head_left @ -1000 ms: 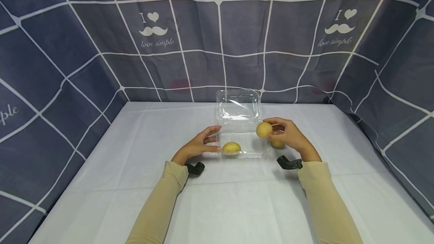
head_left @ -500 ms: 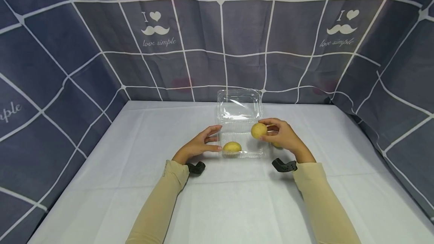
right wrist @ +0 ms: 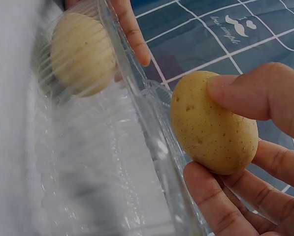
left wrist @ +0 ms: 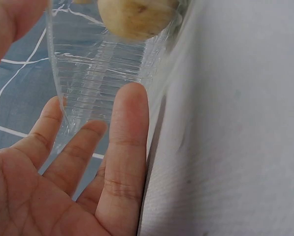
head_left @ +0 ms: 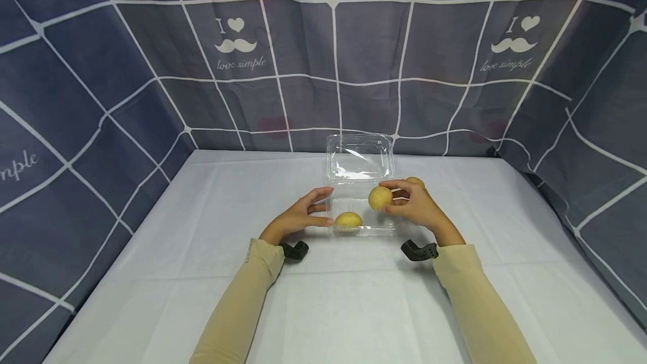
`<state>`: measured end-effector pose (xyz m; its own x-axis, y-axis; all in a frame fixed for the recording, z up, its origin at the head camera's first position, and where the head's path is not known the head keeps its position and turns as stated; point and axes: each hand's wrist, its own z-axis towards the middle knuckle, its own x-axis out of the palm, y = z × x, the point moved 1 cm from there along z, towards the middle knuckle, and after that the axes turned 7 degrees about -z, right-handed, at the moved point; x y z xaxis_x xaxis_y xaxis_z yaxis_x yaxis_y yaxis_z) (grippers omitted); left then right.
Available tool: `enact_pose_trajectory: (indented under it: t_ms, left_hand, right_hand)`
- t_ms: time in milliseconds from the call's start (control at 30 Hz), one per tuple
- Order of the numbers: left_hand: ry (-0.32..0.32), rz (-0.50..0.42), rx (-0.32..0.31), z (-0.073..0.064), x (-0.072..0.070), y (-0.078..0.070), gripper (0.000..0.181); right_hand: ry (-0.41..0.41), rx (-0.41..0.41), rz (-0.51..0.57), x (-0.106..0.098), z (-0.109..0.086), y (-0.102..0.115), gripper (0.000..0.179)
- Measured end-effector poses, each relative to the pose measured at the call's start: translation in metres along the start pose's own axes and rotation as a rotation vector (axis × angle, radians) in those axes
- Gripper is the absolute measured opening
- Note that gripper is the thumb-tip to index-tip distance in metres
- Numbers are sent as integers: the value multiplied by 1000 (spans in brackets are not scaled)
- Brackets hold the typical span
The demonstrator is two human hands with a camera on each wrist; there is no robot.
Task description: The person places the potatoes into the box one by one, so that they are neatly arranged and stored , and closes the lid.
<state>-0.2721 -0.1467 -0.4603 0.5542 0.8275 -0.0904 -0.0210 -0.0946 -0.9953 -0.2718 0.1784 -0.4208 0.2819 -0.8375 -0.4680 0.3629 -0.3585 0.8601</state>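
Note:
A clear plastic clamshell container (head_left: 349,198) lies on the white table with its lid (head_left: 360,159) raised at the back. Inside, at the near left corner, sits a potato (head_left: 349,219), also visible through the wall in the right wrist view. My left hand (head_left: 299,218) is at the container's left side, fingers extended and fingertips at its rim. Over the container's right part, my right hand (head_left: 417,206) holds a second potato (right wrist: 213,123) between thumb and fingers. Beyond that hand, part of another potato (head_left: 416,181) shows, the rest hidden.
A white cloth (head_left: 349,308) covers the table. Dark grid-patterned curtains (head_left: 364,44) stand at the back and both sides, the rear one close behind the raised lid. Black camera mounts (head_left: 419,250) sit on both wrists.
My right hand has moved left with its potato, from the container's right edge to over its inside. A potato now shows beyond that hand. The left hand stays at the container's side.

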Motion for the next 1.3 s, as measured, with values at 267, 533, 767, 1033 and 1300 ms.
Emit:
enact_pose_trajectory:
  t_ms: [267,533,767,1033,1300]
  left_hand:
    - [-2,1,-10,2,1,0,90]
    - [5,-4,-10,3,1,-1,91]
    - [10,-4,2,2,1,0,88]
    - [3,0,-2,1,0,0,88]
    - [5,-6,1,0,-1,2,88]
  right_hand:
    - [8,-45,21,6,2,-1,59]
    - [25,16,15,12,6,2,57]
    - [22,41,-20,19,10,3,55]
    - [-3,41,-34,26,16,4,54]
    - [10,62,-60,35,21,5,53]
